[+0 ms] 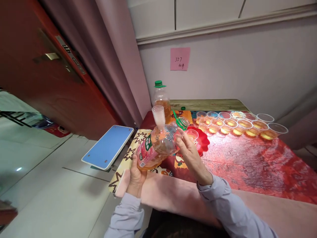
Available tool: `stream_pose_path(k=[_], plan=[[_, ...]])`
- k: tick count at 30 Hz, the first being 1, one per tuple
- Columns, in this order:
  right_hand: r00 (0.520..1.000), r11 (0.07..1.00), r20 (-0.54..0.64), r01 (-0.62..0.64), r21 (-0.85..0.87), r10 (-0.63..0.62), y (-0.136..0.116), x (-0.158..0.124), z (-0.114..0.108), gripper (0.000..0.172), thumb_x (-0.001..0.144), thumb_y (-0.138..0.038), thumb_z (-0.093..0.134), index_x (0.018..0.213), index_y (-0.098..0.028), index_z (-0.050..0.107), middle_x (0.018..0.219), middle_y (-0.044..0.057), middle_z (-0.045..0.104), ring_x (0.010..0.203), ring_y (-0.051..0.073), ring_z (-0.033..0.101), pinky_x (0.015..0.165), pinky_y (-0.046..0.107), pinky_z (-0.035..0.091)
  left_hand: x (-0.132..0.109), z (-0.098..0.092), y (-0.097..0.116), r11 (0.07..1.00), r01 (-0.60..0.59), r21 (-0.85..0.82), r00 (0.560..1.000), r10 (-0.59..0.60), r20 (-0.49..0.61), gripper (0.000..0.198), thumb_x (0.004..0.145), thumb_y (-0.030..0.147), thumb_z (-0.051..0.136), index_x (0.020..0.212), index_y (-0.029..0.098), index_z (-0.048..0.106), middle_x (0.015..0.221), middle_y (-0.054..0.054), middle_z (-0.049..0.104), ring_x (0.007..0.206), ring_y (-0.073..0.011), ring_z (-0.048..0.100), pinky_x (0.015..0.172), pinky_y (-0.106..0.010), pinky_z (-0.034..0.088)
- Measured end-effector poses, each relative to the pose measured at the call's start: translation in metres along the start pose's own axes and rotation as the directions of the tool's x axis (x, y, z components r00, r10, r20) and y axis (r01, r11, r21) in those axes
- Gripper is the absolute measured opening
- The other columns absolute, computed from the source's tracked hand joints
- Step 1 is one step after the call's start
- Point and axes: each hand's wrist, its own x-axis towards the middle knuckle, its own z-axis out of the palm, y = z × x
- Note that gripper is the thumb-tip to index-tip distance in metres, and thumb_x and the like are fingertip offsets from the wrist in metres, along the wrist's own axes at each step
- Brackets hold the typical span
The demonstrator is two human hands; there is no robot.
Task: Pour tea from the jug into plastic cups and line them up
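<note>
One tilted juice bottle is grasped by the left hand at base, right hand near neck; slow tilting should limit splashing.

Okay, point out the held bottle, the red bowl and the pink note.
Held bottle (157, 145), head view: on its body.
Red bowl (204, 141), head view: on its scalloped rim.
Pink note (180, 59), head view: on its middle.

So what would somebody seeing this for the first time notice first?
Probably the brightly lit double row of clear cups on the right, with amber liquid in the front ones, on a red table cover. Then the big bottle tilted between the left hand and right hand. Beyond, a pink note stands out on the wall.
</note>
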Motion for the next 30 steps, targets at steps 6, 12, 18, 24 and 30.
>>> stream_pose_path(k=[6,12,18,24,30], plan=[[1.0,0.999,0.007,0.007,-0.038,-0.007,-0.003,0.009,0.006,0.072,0.099,-0.074,0.064,0.155,-0.029,0.062,0.149,0.009,0.068,0.149,0.034,0.056,0.122,0.049,0.049,-0.003,-0.002,0.002,0.894,-0.374,0.248,0.926,0.344,0.158,0.111,0.059,0.073,0.099,0.153,0.025,0.066,0.168,-0.017,0.056,0.165,-0.0421,0.038,0.134,-0.053,0.033],[1.0,0.997,-0.001,0.03,-0.073,-0.031,-0.002,0.018,0.003,0.074,0.1,-0.074,0.064,0.157,-0.028,0.062,0.16,0.008,0.064,0.154,0.034,0.053,0.131,0.052,0.041,0.0,-0.005,0.002,0.796,-0.452,0.403,0.891,0.425,0.16,0.114,0.044,0.057,0.11,0.144,0.019,0.071,0.158,-0.019,0.062,0.162,-0.0437,0.043,0.136,-0.05,0.031],[0.983,0.999,0.181,-0.007,-0.033,0.013,-0.008,0.029,-0.031,0.075,0.096,-0.07,0.074,0.159,-0.031,0.063,0.152,0.009,0.071,0.135,0.032,0.069,0.115,0.051,0.057,0.0,-0.005,0.004,0.802,-0.435,0.409,0.899,0.416,0.139,0.106,0.048,0.055,0.109,0.14,0.02,0.07,0.152,-0.018,0.064,0.158,-0.0421,0.048,0.136,-0.051,0.03],[0.977,0.85,0.061,0.209,-0.484,-0.206,-0.002,0.066,-0.098,0.07,0.096,-0.072,0.072,0.148,-0.025,0.07,0.147,0.016,0.074,0.134,0.037,0.071,0.114,0.057,0.056,0.003,-0.016,0.004,0.812,-0.396,0.428,0.913,0.398,0.09,0.093,0.061,0.053,0.103,0.142,0.026,0.066,0.153,-0.013,0.063,0.153,-0.0378,0.052,0.132,-0.05,0.035],[0.99,0.213,0.143,0.14,-0.967,-0.005,0.012,0.08,-0.104,0.092,0.092,-0.059,0.084,0.163,-0.01,0.052,0.155,0.029,0.066,0.139,0.044,0.067,0.111,0.052,0.055,0.004,-0.02,0.003,0.813,-0.382,0.439,0.921,0.377,0.101,0.089,0.066,0.049,0.1,0.145,0.028,0.065,0.154,-0.011,0.062,0.153,-0.0361,0.052,0.132,-0.049,0.035]])
